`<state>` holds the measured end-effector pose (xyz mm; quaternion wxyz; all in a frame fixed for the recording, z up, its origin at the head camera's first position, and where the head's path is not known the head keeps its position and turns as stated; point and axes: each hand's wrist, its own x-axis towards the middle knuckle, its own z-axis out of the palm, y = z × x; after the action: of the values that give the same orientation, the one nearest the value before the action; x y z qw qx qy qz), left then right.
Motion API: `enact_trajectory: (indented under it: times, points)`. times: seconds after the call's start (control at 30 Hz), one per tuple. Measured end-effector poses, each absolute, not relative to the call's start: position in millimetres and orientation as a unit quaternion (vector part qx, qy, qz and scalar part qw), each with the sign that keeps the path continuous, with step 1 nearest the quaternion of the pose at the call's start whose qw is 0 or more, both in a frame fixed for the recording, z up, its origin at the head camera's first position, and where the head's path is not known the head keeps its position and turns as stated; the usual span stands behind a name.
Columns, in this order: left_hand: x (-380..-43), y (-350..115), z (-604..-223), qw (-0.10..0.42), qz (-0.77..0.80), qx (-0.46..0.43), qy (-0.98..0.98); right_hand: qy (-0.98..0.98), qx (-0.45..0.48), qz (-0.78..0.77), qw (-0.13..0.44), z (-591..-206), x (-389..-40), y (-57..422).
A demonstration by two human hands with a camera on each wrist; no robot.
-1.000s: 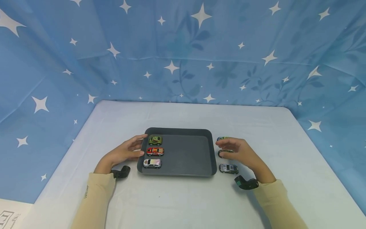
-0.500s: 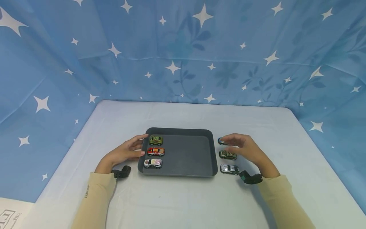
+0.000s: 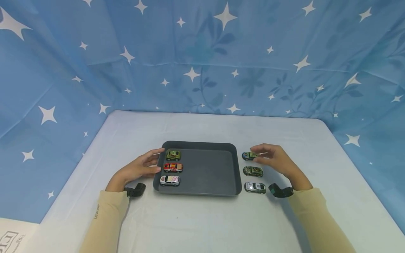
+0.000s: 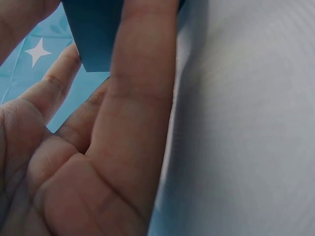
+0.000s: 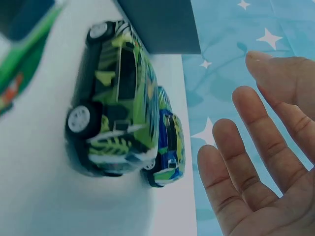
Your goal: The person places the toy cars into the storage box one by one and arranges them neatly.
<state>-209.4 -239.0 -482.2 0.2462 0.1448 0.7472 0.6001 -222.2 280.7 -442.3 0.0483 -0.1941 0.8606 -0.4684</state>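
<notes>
Closest in you've got two tan sleeves [image 3: 102, 219] coming up over the white-covered bench [image 3: 202, 223], with a small black device [image 3: 136, 190] strapped on each wrist. Next up, a silver car [image 3: 255, 187] sits just right of the grey tray [image 3: 205, 172], and roughly level with it inside the tray there's a white car with a pinkish check [image 3: 169, 181]. One row further back: a red-and-tan car [image 3: 173, 167] in the tray, a camo car [image 3: 253, 171] out on the bench. Left hand [image 3: 139, 167] is at the tray's left rim, thumb and fingers spread well apart, tips at the edge. Right hand [image 3: 276, 160] is spread too, fingers a bit bent, over the right end of the blue-green car [image 3: 249, 156], the farthest of the three outside; can't really tell if the tips touch it, but from the right wrist there's a gap between fingers and cars. Across from that one, a green car [image 3: 173, 155] is farthest back in the tray's left-hand column. Way behind everything hangs a blue starry cloth [image 3: 202, 52].
</notes>
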Motion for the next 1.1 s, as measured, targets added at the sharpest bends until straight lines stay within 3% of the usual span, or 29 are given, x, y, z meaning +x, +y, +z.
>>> enact_trajectory:
  times: [0.63, 1.1]
  points:
    - [-209.7, -238.1, -481.6, 0.240, 0.590, 0.135, 0.759, 0.892, -0.135, -0.419, 0.101, -445.4, -246.6, 291.3]
    - [-209.7, -238.1, -481.6, 0.242, 0.592, 0.128, 0.758, 0.900, -0.158, -0.383, 0.135, -461.0, -259.8, 297.2]
